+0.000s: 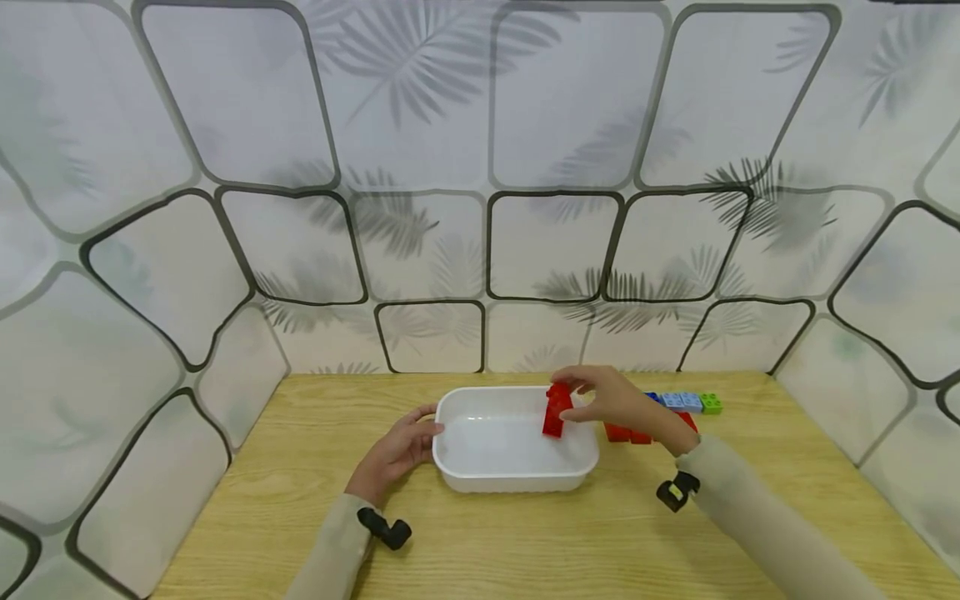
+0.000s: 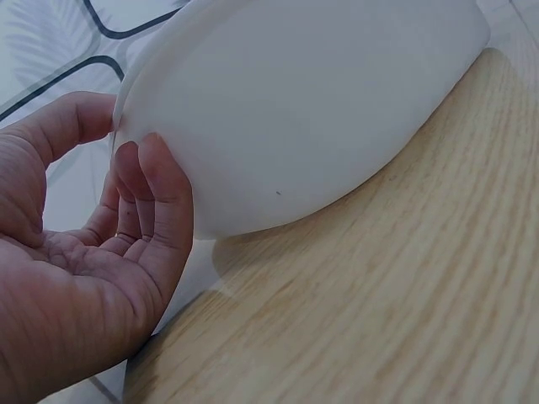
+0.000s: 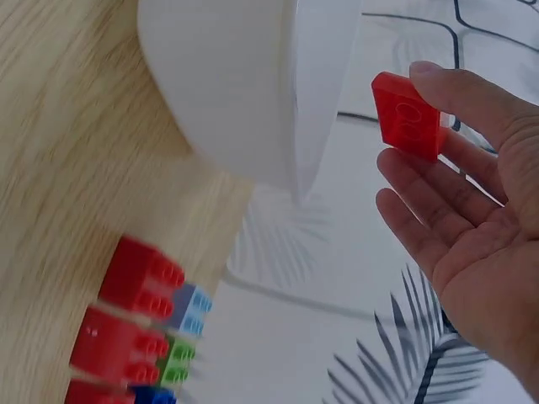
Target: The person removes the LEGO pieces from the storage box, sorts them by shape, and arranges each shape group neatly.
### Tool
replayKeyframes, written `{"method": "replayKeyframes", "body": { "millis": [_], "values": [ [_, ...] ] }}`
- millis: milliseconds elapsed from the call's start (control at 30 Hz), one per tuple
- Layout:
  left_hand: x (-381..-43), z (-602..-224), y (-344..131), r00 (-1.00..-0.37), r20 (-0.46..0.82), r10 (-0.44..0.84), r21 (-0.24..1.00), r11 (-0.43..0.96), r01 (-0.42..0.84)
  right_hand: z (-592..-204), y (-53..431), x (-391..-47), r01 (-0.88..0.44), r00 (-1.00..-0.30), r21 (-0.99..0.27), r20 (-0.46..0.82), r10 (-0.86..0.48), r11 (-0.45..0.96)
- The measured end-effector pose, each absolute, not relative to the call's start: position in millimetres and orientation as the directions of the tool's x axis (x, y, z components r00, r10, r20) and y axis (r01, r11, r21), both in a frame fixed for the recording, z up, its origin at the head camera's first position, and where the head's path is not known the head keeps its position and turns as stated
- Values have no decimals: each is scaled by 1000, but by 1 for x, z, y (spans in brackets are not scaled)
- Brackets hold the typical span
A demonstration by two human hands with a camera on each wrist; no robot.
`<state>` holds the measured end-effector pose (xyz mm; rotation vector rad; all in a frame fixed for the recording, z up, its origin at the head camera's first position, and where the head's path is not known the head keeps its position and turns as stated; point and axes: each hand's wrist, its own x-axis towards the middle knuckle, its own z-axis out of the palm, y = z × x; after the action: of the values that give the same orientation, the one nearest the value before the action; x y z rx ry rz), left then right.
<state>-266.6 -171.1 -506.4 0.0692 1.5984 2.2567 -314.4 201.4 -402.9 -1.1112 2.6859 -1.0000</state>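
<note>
A white plastic basin (image 1: 495, 442) sits on the table in front of me. My left hand (image 1: 401, 446) grips its left rim, thumb at the edge and fingers against the outer wall in the left wrist view. Above the right part of the basin, my right hand (image 1: 611, 404) pinches a red building brick (image 1: 557, 410) between thumb and fingers. In the right wrist view that brick (image 3: 404, 116) is apart from the basin wall (image 3: 227, 76). No other thing shows inside the basin.
Right of the basin, partly behind my right forearm, lie several red bricks (image 1: 630, 434). Behind them runs a row with light blue bricks (image 1: 681, 402), a green brick (image 1: 710, 403) and a dark blue one (image 1: 652, 397). A patterned cloth wall (image 1: 427, 250) encloses the wooden table (image 1: 480, 550).
</note>
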Motion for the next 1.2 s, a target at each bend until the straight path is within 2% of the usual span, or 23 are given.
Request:
{"method": "replayKeyframes", "body": {
  "millis": [267,500,833,1200],
  "values": [
    [-265,-506,-170,-930,-177,324,918,-286,-275,-399,258,-320,-553,-806,-581,191,-560,598],
    [-264,-505,-169,-931,-172,323,922,-281,-267,-399,318,-323,-441,-872,-618,123,-474,651],
    [-264,-506,-171,-930,-179,320,920,-282,-273,-423,380,-325,-378,-910,-595,101,-401,709],
    [-263,-505,-172,-931,-177,321,922,-278,-271,-444,406,-320,-363,-918,-568,82,-389,738]
  ]
}}
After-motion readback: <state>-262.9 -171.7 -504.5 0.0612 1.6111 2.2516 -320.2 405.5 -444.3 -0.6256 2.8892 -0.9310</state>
